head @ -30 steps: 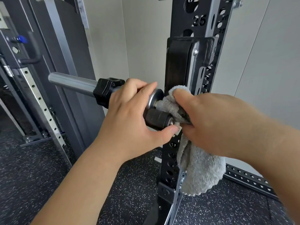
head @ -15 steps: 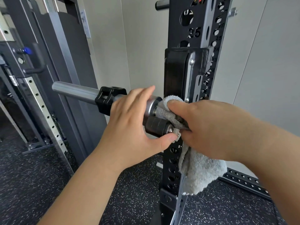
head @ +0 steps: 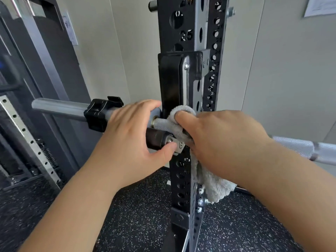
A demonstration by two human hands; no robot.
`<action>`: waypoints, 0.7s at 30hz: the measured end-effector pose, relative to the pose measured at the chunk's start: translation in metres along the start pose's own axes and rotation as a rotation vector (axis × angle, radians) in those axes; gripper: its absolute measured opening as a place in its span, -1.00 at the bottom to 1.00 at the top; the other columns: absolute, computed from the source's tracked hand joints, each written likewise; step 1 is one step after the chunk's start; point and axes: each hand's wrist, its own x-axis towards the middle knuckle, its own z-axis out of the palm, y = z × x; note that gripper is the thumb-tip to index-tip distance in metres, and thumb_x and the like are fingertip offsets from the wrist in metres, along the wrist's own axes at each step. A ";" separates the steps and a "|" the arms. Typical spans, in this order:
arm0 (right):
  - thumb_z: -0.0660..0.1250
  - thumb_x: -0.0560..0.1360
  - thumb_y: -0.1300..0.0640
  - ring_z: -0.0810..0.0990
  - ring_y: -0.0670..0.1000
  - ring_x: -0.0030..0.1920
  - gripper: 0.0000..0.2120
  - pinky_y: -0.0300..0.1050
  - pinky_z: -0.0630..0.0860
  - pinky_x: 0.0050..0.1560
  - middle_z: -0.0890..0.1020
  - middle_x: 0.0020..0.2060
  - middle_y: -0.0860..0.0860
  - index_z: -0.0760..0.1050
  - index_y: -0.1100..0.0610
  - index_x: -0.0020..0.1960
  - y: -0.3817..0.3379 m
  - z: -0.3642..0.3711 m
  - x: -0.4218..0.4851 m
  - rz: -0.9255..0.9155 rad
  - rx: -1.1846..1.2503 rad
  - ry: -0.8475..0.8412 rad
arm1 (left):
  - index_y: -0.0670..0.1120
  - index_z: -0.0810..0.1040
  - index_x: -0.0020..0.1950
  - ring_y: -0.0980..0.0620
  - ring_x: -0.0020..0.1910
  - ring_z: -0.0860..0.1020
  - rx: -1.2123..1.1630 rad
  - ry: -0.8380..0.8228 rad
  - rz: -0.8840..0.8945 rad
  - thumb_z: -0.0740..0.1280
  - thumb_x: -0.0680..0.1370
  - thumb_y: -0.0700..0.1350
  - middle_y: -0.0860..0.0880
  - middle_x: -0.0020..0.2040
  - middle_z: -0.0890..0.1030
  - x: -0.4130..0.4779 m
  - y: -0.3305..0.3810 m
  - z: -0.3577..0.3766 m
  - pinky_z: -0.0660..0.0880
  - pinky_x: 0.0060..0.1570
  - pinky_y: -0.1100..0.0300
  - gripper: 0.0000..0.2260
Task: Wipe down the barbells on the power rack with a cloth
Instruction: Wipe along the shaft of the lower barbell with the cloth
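A silver barbell (head: 60, 108) lies across the black hook of the power rack upright (head: 181, 88). Its sleeve sticks out to the left with a black collar (head: 99, 113) clamped on it, and its knurled shaft (head: 300, 149) runs off to the right. My left hand (head: 132, 140) wraps over the sleeve's inner end, thumb under the hook's roller. My right hand (head: 223, 140) grips a grey cloth (head: 216, 188) folded round the shaft right beside the upright. The loose end of the cloth hangs down behind the upright.
A grey cable machine frame (head: 45, 70) with a perforated steel rail (head: 27, 137) stands at the left. The floor (head: 141, 215) is black speckled rubber. A pale wall (head: 281, 70) is close behind the rack, with a sheet of paper (head: 320, 6) at the top right.
The view has shifted so the rack sits lower and the shaft shows on the right. My right hand has slid the cloth slightly right along the shaft, baring knurling next to the sleeve.
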 end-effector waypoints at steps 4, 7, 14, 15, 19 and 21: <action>0.28 0.60 0.04 0.52 0.07 -0.31 -0.68 -0.05 0.56 -0.34 0.44 -0.27 -0.10 0.14 -0.13 0.17 0.005 -0.003 -0.006 -0.002 0.033 -0.029 | 0.08 0.43 0.49 0.12 0.43 0.31 0.033 -0.047 0.021 0.23 0.46 0.32 0.17 0.43 0.41 0.003 -0.002 0.001 0.11 0.40 0.21 -0.35; 0.19 0.60 -0.27 0.52 0.06 -0.32 -0.60 -0.01 0.60 -0.33 0.41 -0.35 -0.12 0.03 -0.08 -0.01 0.014 -0.005 -0.019 0.118 0.033 0.006 | 0.07 0.55 0.41 0.07 0.42 0.34 0.026 -0.059 0.038 0.23 0.47 0.31 0.11 0.40 0.43 0.002 -0.005 0.002 0.10 0.39 0.23 -0.42; 0.47 0.43 -0.04 0.49 0.09 -0.48 -0.63 -0.11 0.45 -0.52 0.45 -0.40 -0.13 0.34 -0.14 0.12 0.012 0.007 -0.016 0.106 -0.081 0.025 | -0.01 0.68 0.25 -0.01 0.37 0.46 0.069 0.060 0.019 0.24 0.52 0.17 0.06 0.32 0.58 0.007 0.020 0.001 0.21 0.43 -0.01 -0.56; 0.49 0.41 -0.04 0.44 0.10 -0.51 -0.64 -0.14 0.41 -0.53 0.42 -0.44 -0.12 0.35 -0.10 0.06 0.015 0.009 -0.017 0.122 -0.063 0.050 | -0.03 0.69 0.21 -0.02 0.33 0.51 0.075 0.099 0.041 0.26 0.52 0.12 0.06 0.26 0.62 0.008 0.027 0.000 0.23 0.41 -0.03 -0.61; 0.47 0.35 -0.21 0.29 0.02 -0.59 -0.56 -0.23 0.29 -0.50 0.32 -0.54 -0.09 0.27 -0.01 -0.10 0.023 0.005 -0.024 0.149 0.024 0.142 | -0.03 0.71 0.08 -0.01 0.09 0.59 0.078 0.127 0.046 0.29 0.49 0.02 0.09 -0.01 0.68 0.012 0.036 0.009 0.28 0.30 0.04 -0.72; 0.37 0.37 -0.24 0.31 0.03 -0.56 -0.64 -0.25 0.26 -0.49 0.38 -0.50 -0.11 0.32 -0.07 -0.03 0.023 0.004 -0.023 0.112 0.040 0.101 | -0.02 0.71 0.03 -0.03 0.02 0.59 0.083 0.113 0.014 0.30 0.47 -0.02 0.10 -0.04 0.67 0.014 0.035 0.016 0.32 0.30 0.00 -0.75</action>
